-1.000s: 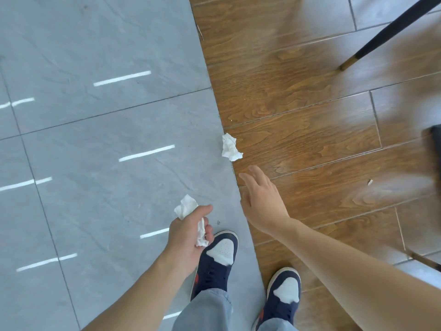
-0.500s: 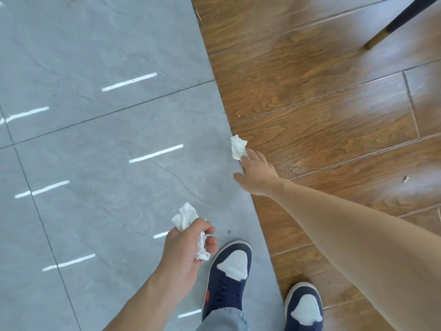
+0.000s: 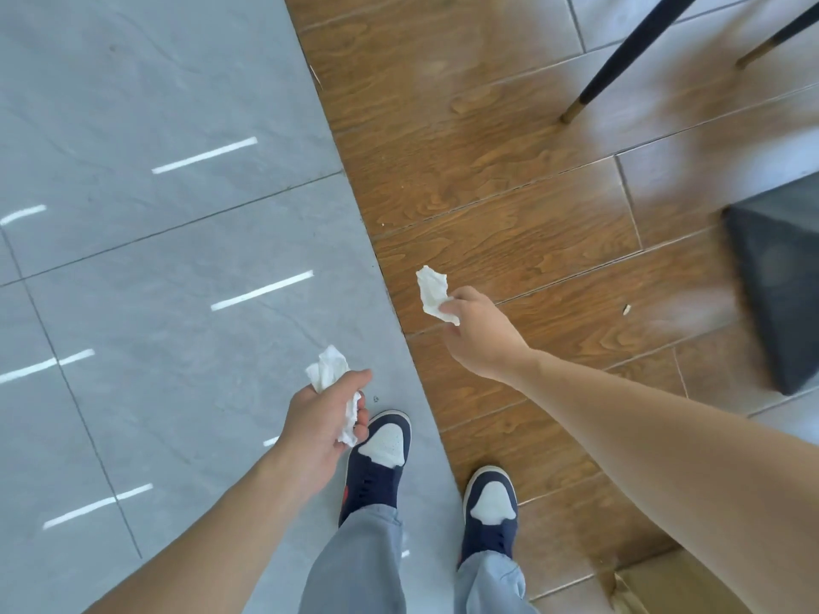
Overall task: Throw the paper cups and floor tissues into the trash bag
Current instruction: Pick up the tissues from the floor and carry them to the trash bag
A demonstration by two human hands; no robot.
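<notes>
Left hand: the left hand (image 3: 317, 425) is curled closed around a crumpled white paper tissue (image 3: 330, 374); one end of the tissue sticks out above the thumb, the other hangs below the fingers.
Left hand position: above the grey stone-look floor tiles (image 3: 146, 268), just beside the toe of the left navy-and-white sneaker (image 3: 376, 463).
Right hand: the right hand (image 3: 481, 336) pinches a second crumpled white paper tissue (image 3: 433, 291) between thumb and fingertips; most of the tissue projects up and to the left of the hand.
Right hand position: above the brown wood-grain floor planks (image 3: 509, 206), near the seam where planks meet tiles.
Second tissue clearance: whether it touches the floor cannot be told.
Feet: the left sneaker stands on the tiles; the right navy-and-white sneaker (image 3: 489, 502) stands on the planks at the seam. Light grey trouser legs (image 3: 359, 565) cover both ankles.
Debris: a small pale scrap (image 3: 626, 309) lies on the planks, well apart from the right hand.
Furniture: two slanted black legs with brass-coloured tips (image 3: 620, 64) stand at upper right; a dark grey blurred block (image 3: 780, 294) sits at the right edge.
Lower right corner: part of a brown cardboard box (image 3: 664, 587) is visible under the right forearm.
</notes>
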